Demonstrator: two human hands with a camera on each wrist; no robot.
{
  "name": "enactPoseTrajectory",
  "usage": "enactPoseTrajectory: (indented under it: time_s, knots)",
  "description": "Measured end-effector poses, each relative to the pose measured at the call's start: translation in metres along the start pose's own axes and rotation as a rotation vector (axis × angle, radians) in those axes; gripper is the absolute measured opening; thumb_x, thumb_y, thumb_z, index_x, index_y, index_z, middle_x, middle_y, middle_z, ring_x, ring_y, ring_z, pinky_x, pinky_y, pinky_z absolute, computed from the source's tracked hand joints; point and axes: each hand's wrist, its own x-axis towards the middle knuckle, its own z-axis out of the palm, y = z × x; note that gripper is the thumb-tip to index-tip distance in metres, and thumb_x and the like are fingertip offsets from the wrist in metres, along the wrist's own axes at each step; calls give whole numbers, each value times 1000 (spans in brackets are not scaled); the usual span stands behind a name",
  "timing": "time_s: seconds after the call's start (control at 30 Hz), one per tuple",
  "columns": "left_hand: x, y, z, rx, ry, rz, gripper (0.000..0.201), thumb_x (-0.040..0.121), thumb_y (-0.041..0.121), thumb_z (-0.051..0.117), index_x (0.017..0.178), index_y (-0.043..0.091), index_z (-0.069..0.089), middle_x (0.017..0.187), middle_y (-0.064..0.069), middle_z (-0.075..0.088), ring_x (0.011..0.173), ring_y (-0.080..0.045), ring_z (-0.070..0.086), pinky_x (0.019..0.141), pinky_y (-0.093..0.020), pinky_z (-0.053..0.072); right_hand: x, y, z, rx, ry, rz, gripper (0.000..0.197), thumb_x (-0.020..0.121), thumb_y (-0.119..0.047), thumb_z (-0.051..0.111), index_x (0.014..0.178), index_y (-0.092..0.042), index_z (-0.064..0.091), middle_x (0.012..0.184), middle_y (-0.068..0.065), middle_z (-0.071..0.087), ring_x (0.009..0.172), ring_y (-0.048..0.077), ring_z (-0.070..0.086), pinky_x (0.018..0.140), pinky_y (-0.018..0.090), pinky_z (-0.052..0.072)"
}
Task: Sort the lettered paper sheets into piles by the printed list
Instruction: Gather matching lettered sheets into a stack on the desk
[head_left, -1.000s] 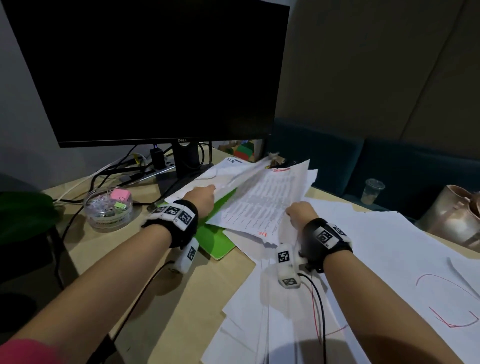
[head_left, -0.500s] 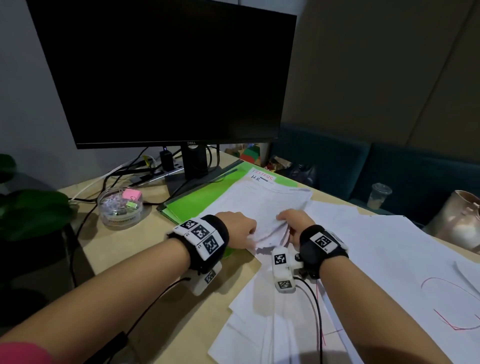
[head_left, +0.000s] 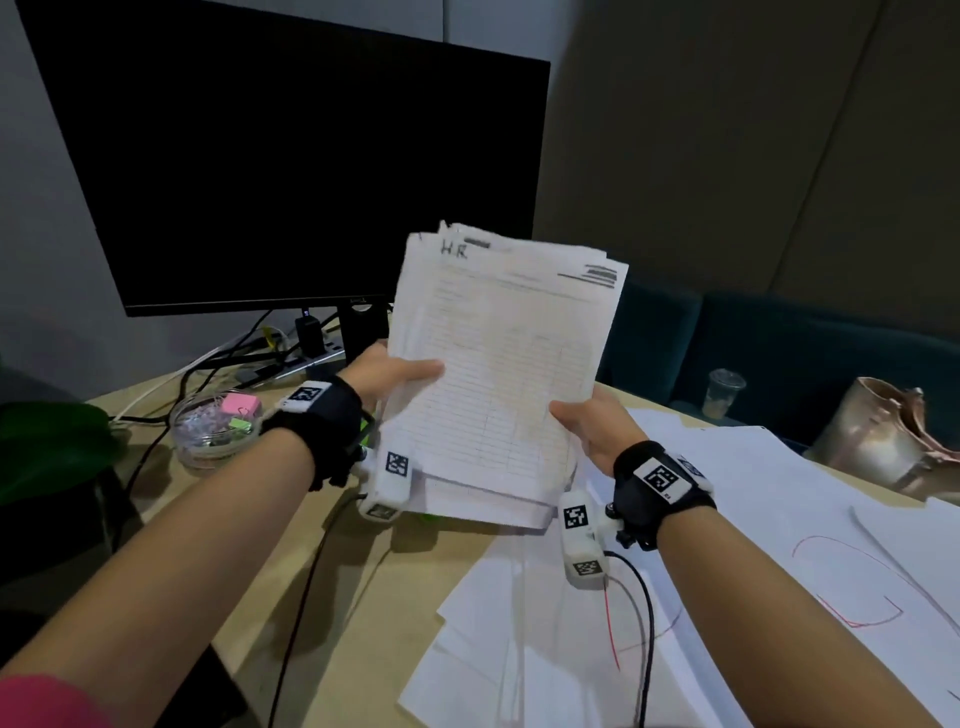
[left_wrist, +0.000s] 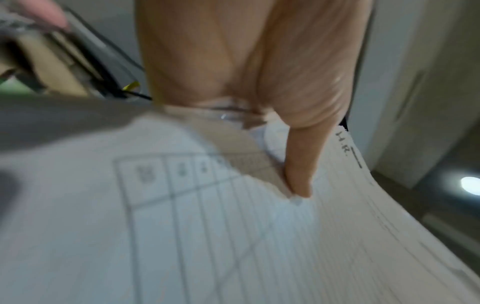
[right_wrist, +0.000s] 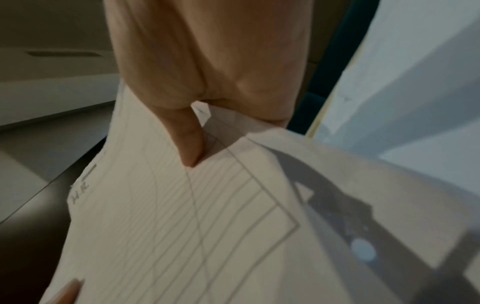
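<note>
I hold the stack of sheets (head_left: 498, 374) up off the bench (head_left: 332, 597), tilted toward me, "H.R." handwritten at its top left corner. My left hand (head_left: 387, 379) pinches its left edge, thumb on the front; my right hand (head_left: 597, 426) pinches the right edge the same way. Loose sheets (head_left: 545, 649) lie near and right on the bench. The monitor (head_left: 291, 171) stands far left, a clip dish (head_left: 215, 431) at left.

Stack of printed sheets (head_left: 498, 374) marked "H.R" top-left, held upright, tilted slightly. Thumbs on front at both side edges. Loose sheets (head_left: 524, 649) flat below.
</note>
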Motion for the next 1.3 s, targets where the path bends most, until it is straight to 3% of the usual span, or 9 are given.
enactPoseTrajectory:
  time_s: [0.07, 0.17, 0.27, 0.43, 0.57, 0.7, 1.03, 1.17, 1.3]
  knots:
    - [-7, 5, 5, -109, 17, 87, 40, 86, 1, 65, 125, 1, 57, 124, -16, 62, 93, -18, 67, 77, -26, 54, -4, -13, 1, -15, 22, -68, 38, 88, 13, 46, 114, -13, 58, 104, 1, 66, 98, 19, 63, 81, 28, 52]
    - [-17, 15, 18, -122, 155, 265, 38, 88, -2, 62, 126, 2, 57, 119, -11, 63, 96, -18, 65, 78, -24, 52, -10, -33, 5, -96, 82, -165, 38, 85, 10, 45, 95, -22, 63, 100, 2, 67, 98, 20, 63, 83, 32, 53]
    - [-24, 18, 27, -189, 270, 313, 39, 88, 1, 63, 126, 7, 57, 115, -5, 65, 100, -17, 64, 78, -23, 52, -12, -42, 8, -79, 93, -218, 30, 88, 5, 48, 101, -19, 61, 105, 3, 66, 101, 19, 62, 82, 29, 53]
    - [-29, -10, 37, -135, 376, 223, 49, 77, 9, 77, 118, 12, 50, 115, -5, 63, 103, -22, 61, 88, -35, 50, -15, -23, 12, -13, 236, -216, 35, 86, 4, 55, 116, -13, 47, 103, -1, 59, 90, 12, 59, 66, 17, 47]
    - [-35, -26, 44, -114, 343, 194, 51, 77, 3, 75, 117, 10, 45, 111, -4, 60, 98, -19, 59, 78, -28, 45, -18, -7, 12, 30, 256, -178, 38, 82, 5, 56, 112, -16, 45, 106, 1, 60, 95, 14, 61, 76, 28, 53]
    - [-37, -39, 52, -73, 311, 196, 52, 78, -3, 70, 124, 7, 48, 113, -5, 63, 103, -22, 61, 83, -31, 49, -16, 5, 17, -5, 270, -141, 41, 77, 9, 50, 113, -11, 52, 108, 6, 63, 101, 22, 63, 84, 40, 56]
    - [-36, -24, 54, -63, 414, 321, 43, 87, -7, 56, 127, 6, 48, 114, -4, 60, 100, -15, 57, 88, -27, 46, -9, -4, 27, -42, 291, -253, 41, 83, 10, 44, 119, -8, 54, 114, 5, 64, 104, 17, 61, 89, 34, 53]
    - [-34, -38, 55, 14, 451, 209, 41, 86, -5, 59, 124, 6, 47, 118, -9, 60, 102, -19, 56, 89, -27, 44, -4, 16, 25, -94, 351, -147, 37, 76, 7, 45, 107, -8, 60, 105, 7, 67, 99, 24, 64, 86, 41, 55]
    - [-31, -57, 55, 2, 426, 93, 42, 85, -8, 56, 124, 5, 48, 122, -13, 60, 112, -27, 58, 92, -28, 43, 0, 40, 27, 30, 335, 56, 41, 74, 6, 42, 104, -11, 64, 101, 8, 70, 95, 30, 66, 80, 47, 57]
